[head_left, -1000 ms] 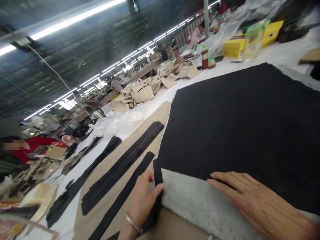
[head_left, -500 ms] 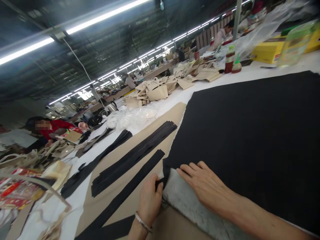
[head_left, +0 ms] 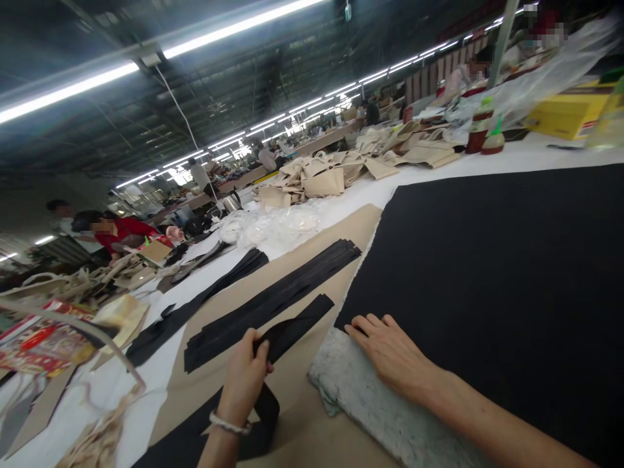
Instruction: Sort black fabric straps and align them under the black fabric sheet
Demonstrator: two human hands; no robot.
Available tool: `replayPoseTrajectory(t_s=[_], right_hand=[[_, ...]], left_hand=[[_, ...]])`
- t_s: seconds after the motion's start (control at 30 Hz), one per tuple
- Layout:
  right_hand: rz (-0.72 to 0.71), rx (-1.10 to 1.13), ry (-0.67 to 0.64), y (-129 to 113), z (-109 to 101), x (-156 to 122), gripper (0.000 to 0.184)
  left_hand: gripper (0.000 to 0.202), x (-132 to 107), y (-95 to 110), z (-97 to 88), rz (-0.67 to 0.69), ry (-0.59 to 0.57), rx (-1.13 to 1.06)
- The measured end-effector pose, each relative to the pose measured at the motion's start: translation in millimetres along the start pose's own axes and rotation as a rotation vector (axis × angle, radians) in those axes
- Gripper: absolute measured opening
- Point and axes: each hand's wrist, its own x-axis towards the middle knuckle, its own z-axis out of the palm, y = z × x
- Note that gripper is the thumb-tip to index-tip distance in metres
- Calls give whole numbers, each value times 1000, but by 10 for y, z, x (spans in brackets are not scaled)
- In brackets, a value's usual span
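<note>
My left hand (head_left: 244, 377), with a bracelet at its wrist, pinches a black strip (head_left: 267, 416) that bends into a loop below the fingers. Flat strokes of black material lie under and beside it, including a single strip (head_left: 307, 322) on the tan sheet (head_left: 302, 383). My right hand (head_left: 390, 354) rests with fingers stretched over the near left edge of a large black sheet (head_left: 478, 260). Its palm lies over a grey, rough-surfaced slab (head_left: 361, 383), which the sheet partly covers. Beyond my left hand is a stack of black strips (head_left: 273, 302).
Another bundle of black strips (head_left: 195, 309) lies on the white table (head_left: 361, 195). Further back are crumpled clear plastic (head_left: 277, 224), beige pieces (head_left: 322, 179), two bottles (head_left: 480, 127) and a yellow box (head_left: 565, 114). A person in red (head_left: 129, 231) bends over the far left.
My left hand has moved left, away from the slab's corner, carrying the black strip with it. My right hand has stayed nearly in place. The view has shifted slightly.
</note>
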Motion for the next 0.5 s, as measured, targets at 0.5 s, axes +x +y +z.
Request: replayPoseTrajectory(t_s=[0.5], right_hand=[[-226,-172,361,137,280,190,50]], left_hand=[[9,-653,398,-102,83,-18,-318]])
